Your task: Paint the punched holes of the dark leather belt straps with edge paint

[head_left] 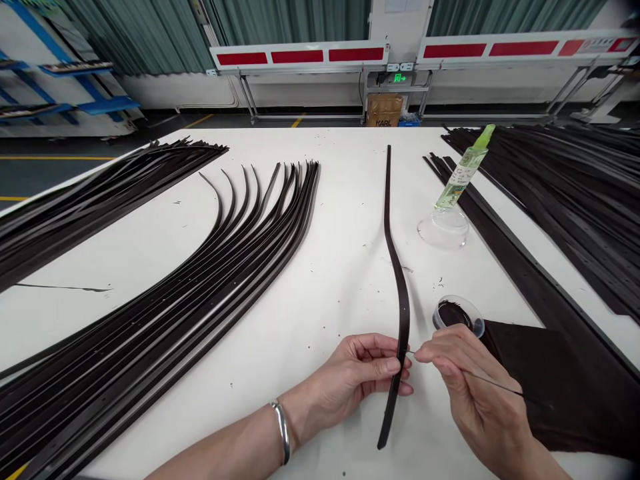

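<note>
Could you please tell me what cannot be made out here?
Head view:
Thin dark rod: partly hidden by right hand.
Long flat dark strip: partly covered by left hand.
White label on green bottle: writing too small.
Curved black strips: cut off by left and bottom edges.

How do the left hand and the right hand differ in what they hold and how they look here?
The left hand pinches a dark strip between thumb and fingers; the right hand grips a thin tool, its tip at or very near the strip's edge. The left wrist wears a silver bracelet; the right wrist shows none. Both hands are ungloved.
</note>
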The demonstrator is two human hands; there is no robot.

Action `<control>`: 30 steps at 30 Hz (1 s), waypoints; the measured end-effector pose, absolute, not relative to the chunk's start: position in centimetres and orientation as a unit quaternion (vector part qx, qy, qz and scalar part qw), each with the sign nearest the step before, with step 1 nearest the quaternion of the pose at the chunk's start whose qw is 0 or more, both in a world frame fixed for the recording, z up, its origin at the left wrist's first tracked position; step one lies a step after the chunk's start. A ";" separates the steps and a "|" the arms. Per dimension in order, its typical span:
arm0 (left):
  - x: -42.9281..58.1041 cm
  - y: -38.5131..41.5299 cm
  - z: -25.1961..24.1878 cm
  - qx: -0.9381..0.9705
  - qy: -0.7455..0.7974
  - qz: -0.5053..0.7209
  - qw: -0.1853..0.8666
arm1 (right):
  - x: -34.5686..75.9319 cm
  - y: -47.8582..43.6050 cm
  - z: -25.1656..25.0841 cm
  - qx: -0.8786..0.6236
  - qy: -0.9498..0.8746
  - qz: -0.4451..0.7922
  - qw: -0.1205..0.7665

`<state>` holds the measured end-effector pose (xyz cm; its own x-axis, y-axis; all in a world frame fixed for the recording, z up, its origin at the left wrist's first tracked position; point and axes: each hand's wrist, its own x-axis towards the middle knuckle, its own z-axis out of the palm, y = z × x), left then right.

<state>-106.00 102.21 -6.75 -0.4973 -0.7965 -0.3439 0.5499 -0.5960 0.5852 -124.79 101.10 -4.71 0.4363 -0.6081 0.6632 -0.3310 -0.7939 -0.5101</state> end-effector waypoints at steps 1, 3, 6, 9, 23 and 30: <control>-106.0 102.2 -6.7 0.300 -0.206 -0.841 0.400 | -124.8 101.1 -4.7 -0.833 0.280 -0.452 0.155; -105.9 102.2 -6.7 0.297 -0.207 -0.842 0.400 | -124.7 101.2 -4.8 -0.835 0.269 -0.452 0.160; -105.9 102.2 -6.7 0.299 -0.207 -0.842 0.398 | -124.7 101.2 -4.9 -0.838 0.265 -0.452 0.152; -105.9 102.2 -6.7 0.304 -0.201 -0.842 0.398 | -124.6 101.2 -4.8 -0.832 0.273 -0.458 0.150; -106.0 102.3 -6.2 0.317 -0.201 -0.843 0.386 | -125.9 100.9 -3.0 -0.732 0.444 -0.473 0.208; -106.1 102.5 -6.0 0.335 -0.213 -0.835 0.382 | -125.3 98.3 -1.5 -0.755 0.429 -0.452 0.204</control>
<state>-106.07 102.53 -5.98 -0.4838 -0.7801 -0.3968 0.4951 -0.6178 0.6109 -125.28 98.33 -1.52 0.2225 -0.8328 0.5069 -0.4637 -0.5478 -0.6963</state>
